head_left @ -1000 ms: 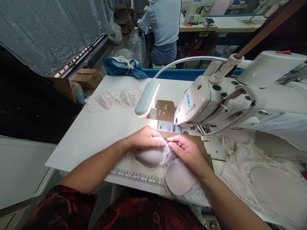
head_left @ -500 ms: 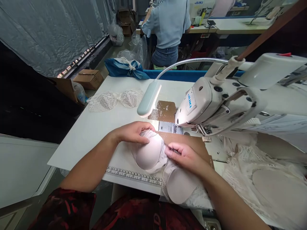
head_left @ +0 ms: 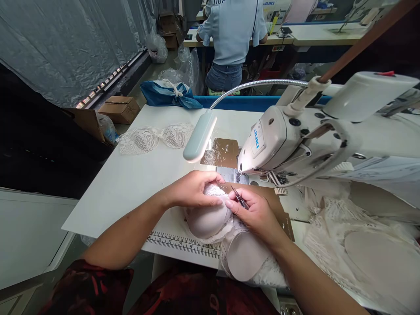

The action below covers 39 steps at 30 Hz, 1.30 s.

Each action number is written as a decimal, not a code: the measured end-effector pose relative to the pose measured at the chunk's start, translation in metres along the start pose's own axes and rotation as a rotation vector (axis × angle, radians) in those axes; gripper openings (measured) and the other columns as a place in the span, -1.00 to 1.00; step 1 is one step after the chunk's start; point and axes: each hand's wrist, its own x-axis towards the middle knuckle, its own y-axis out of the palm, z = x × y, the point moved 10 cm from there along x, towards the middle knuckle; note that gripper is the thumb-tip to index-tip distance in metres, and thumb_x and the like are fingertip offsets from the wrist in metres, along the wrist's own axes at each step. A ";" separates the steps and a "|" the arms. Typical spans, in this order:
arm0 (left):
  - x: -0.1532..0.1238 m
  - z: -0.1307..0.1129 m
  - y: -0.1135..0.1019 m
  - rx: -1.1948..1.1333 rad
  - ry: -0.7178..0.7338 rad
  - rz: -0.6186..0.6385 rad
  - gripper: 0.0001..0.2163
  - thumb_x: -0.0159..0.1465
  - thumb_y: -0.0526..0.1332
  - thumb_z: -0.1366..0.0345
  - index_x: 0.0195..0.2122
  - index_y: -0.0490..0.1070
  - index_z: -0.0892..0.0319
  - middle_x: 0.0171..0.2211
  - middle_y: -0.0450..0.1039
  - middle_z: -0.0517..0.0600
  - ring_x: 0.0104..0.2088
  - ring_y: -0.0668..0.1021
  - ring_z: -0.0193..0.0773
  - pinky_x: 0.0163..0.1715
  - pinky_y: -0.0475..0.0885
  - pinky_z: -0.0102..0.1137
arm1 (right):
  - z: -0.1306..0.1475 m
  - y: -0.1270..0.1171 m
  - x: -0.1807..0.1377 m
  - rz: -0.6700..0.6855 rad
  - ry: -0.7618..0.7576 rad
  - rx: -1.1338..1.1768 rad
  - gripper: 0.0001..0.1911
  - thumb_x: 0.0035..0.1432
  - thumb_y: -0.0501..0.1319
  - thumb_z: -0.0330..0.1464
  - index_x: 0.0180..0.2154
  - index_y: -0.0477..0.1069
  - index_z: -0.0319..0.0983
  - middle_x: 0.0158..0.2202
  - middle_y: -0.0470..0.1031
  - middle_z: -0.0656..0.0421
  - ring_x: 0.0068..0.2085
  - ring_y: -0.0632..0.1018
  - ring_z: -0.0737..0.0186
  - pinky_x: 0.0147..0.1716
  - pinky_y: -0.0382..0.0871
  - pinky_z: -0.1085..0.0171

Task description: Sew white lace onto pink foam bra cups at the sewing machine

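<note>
A white lace bra [head_left: 209, 222] with smooth moulded cups lies across the front of the table, its second cup [head_left: 246, 253] hanging near the front edge. My left hand [head_left: 198, 189] is closed on the lace at the top of the nearer-left cup, thumb on the cup and fingers over the far side. My right hand [head_left: 254, 210] pinches the lace between the cups with thumb and forefinger. Inside that same hand sits a pair of dark thread snips [head_left: 240, 197], points up and to the left; the handles are partly hidden by the palm.
The white JUKI sewing machine [head_left: 272, 135] stands just beyond my right hand, with a lamp [head_left: 199, 138] on a bendy neck. A lace piece [head_left: 144, 141] lies at back left. More white bras [head_left: 364, 245] are heaped at right. A person [head_left: 232, 35] sits ahead.
My left hand has shifted right along the cup's top edge, closer to my right hand. The cup has tilted. The snips' points now show above my right fingers.
</note>
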 end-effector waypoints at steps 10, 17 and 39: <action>0.006 0.018 0.021 -0.297 -0.100 0.111 -0.80 0.14 0.33 0.21 -0.33 0.50 0.26 -0.41 0.45 -0.04 -0.38 0.46 -0.34 -0.41 0.33 -0.49 | -0.004 -0.006 -0.002 -0.047 -0.021 0.087 -0.71 0.15 0.22 -0.18 -0.14 0.42 -0.19 -0.29 0.46 0.16 -0.31 0.45 0.26 -0.28 0.35 0.27; 0.004 0.018 0.022 -0.423 -0.108 0.127 -0.75 0.17 0.33 0.20 -0.20 0.56 0.26 -0.22 0.56 0.08 -0.17 0.56 -0.17 -0.14 0.43 -0.35 | -0.016 0.001 0.000 0.078 0.055 0.332 -0.60 0.19 0.15 -0.09 -0.07 0.37 -0.22 -0.40 0.38 0.19 -0.50 0.35 0.37 -0.48 0.32 0.31; 0.010 0.024 0.023 -0.256 -0.118 0.121 -0.74 0.17 0.29 0.14 -0.31 0.52 0.28 -0.41 0.48 -0.01 -0.40 0.49 -0.30 -0.46 0.35 -0.47 | -0.017 -0.005 0.004 -0.032 0.023 0.098 -0.79 0.12 0.20 -0.21 -0.40 0.24 -0.18 -0.49 0.28 0.28 -0.46 0.33 0.34 -0.49 0.23 0.35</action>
